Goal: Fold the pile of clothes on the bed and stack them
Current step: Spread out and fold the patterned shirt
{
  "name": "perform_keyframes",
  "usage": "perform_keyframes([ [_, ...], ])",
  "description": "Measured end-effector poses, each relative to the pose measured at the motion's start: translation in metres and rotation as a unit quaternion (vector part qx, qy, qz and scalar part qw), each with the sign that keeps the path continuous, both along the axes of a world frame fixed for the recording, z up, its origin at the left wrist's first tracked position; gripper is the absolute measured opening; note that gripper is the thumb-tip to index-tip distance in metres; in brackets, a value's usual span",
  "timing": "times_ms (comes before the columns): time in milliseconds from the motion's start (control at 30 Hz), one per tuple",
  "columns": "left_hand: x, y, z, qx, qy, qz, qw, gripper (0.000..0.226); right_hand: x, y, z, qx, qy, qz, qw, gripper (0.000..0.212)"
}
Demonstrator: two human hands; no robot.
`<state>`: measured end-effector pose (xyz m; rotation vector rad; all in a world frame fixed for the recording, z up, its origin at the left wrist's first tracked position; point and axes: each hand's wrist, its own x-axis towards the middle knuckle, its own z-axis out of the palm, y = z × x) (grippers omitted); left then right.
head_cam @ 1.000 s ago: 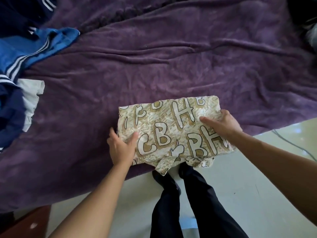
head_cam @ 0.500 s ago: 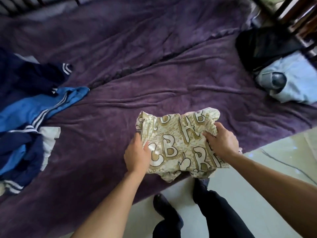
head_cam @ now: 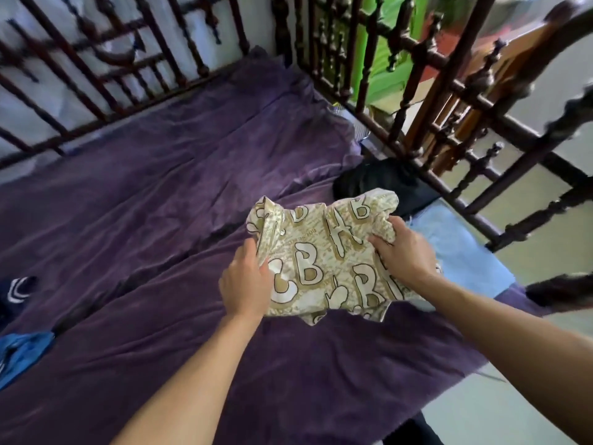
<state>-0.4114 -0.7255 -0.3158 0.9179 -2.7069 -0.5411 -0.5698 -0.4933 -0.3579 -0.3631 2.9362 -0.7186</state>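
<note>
2 bare arms reach in over the bed's near edge. Left hand grips the left side of the folded printed cloth. Right hand clutches its right side, fingers bunched into fabric. Cloth sits between them, toward the bed's right edge. Just behind: light blue garment, then black garment. Blue clothes at left edge. Wooden rails beyond.
</note>
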Motion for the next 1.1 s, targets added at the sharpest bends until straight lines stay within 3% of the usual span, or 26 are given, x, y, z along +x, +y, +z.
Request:
perform_keyframes([
  [100, -0.081, 0.009, 0.003, 0.005, 0.012, 0.022, 1.0, 0.018, -0.089, 0.005, 0.007, -0.002, 0.004, 0.009, 1.0, 0.052],
  [233, -0.175, 0.008, 0.005, 0.024, 0.049, 0.057, 0.997, 0.029, -0.202, -0.01, 0.021, 0.011, 0.048, 0.031, 0.998, 0.055],
  [300, -0.217, 0.002, 0.005, 0.036, 0.069, 0.092, 0.993, 0.02, -0.253, -0.026, 0.028, 0.02, 0.068, 0.045, 0.996, 0.056],
  [533, -0.326, -0.032, -0.03, 0.103, 0.102, 0.167, 0.975, 0.022, -0.382, -0.103, 0.031, 0.063, 0.092, 0.055, 0.992, 0.055],
  [700, -0.361, -0.051, -0.112, 0.194, 0.035, 0.21, 0.958, 0.027, -0.413, -0.126, -0.031, 0.131, 0.024, 0.096, 0.986, 0.054],
  [767, -0.354, -0.053, -0.148, 0.205, -0.019, 0.201, 0.958, 0.036, -0.411, -0.126, -0.059, 0.181, 0.043, 0.122, 0.975, 0.061],
  [833, -0.337, -0.052, -0.177, 0.157, -0.066, 0.145, 0.975, 0.056, -0.407, -0.121, -0.085, 0.241, 0.11, 0.173, 0.949, 0.07],
  [900, -0.317, -0.047, -0.201, 0.042, -0.102, 0.051, 0.993, 0.061, -0.403, -0.114, -0.112, 0.284, 0.15, 0.237, 0.917, 0.064],
  [967, -0.304, -0.042, -0.216, -0.033, -0.128, -0.009, 0.991, 0.049, -0.398, -0.106, -0.134, 0.309, 0.131, 0.274, 0.901, 0.059],
  [1100, -0.293, -0.037, -0.218, -0.008, -0.18, -0.014, 0.984, 0.041, -0.395, -0.108, -0.15, 0.351, 0.02, 0.284, 0.892, 0.063],
])
